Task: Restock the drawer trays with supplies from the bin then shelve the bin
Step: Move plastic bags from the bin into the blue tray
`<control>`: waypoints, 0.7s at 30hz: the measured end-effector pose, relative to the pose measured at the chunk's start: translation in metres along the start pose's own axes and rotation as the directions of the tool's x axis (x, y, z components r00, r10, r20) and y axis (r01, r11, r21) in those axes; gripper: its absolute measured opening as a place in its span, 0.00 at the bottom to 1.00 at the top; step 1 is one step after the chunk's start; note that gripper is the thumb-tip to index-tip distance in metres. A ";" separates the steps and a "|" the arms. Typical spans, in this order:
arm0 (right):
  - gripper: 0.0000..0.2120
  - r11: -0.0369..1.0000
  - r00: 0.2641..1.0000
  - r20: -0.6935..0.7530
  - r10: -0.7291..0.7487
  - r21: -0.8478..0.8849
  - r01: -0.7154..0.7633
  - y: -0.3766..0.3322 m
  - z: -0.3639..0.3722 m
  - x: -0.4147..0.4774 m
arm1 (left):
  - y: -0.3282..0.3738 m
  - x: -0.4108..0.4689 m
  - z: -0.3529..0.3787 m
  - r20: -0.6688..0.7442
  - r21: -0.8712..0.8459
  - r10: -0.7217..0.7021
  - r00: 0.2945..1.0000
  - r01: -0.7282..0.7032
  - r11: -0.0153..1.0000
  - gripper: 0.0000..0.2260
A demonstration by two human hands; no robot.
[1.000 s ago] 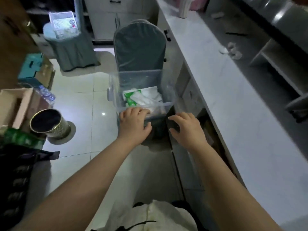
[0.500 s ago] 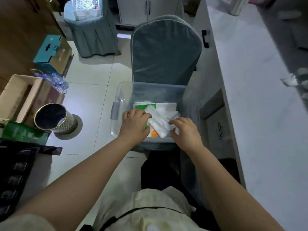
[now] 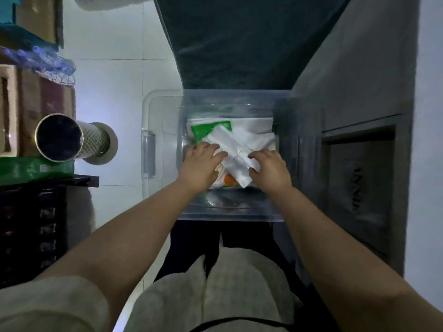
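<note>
Evidently early on, both hands reach into the clear bin [image 3: 165,149] at frame centre, left hand [image 3: 200,167] and right hand [image 3: 269,170] with fingers loosely spread on the white packets [image 3: 236,149] (nothing lifted yet), restocking and shelving still ahead.

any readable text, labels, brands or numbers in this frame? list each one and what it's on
None can be read.
Green-and-white packet in the clear bin: print too blurred to read.
Packet with an orange mark under the left hand: no legible text.
White packets by the right hand: no print visible.
Dark marks on the cabinet panel: too dim and blurred to tell.
Green pack on the left: blurred.
</note>
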State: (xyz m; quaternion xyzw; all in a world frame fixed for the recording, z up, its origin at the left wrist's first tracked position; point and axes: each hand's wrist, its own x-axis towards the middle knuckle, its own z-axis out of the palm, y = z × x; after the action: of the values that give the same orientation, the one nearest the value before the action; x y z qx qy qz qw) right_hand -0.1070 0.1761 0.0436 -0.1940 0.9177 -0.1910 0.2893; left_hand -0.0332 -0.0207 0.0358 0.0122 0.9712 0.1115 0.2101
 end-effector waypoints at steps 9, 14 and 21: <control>0.18 0.982 0.983 -0.069 0.173 0.093 -0.166 0.053 0.071 0.057 | -0.006 0.098 0.101 0.266 0.141 0.239 0.934 -0.283 0.949 0.34; 0.16 0.990 0.985 -0.099 0.138 0.052 -0.133 0.069 0.086 0.066 | -0.016 0.111 0.128 0.232 0.121 0.307 0.923 -0.341 0.932 0.40; 0.15 0.978 0.954 -0.231 0.189 0.136 -0.161 0.071 0.082 0.066 | -0.022 0.120 0.121 0.299 0.215 0.355 0.886 -0.425 0.879 0.44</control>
State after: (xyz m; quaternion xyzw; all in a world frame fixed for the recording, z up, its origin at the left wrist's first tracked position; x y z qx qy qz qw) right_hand -0.1249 0.1862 -0.0820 -0.0702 0.9472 -0.2395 0.2015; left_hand -0.0921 -0.0081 -0.1253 0.2519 0.9199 0.0138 0.3002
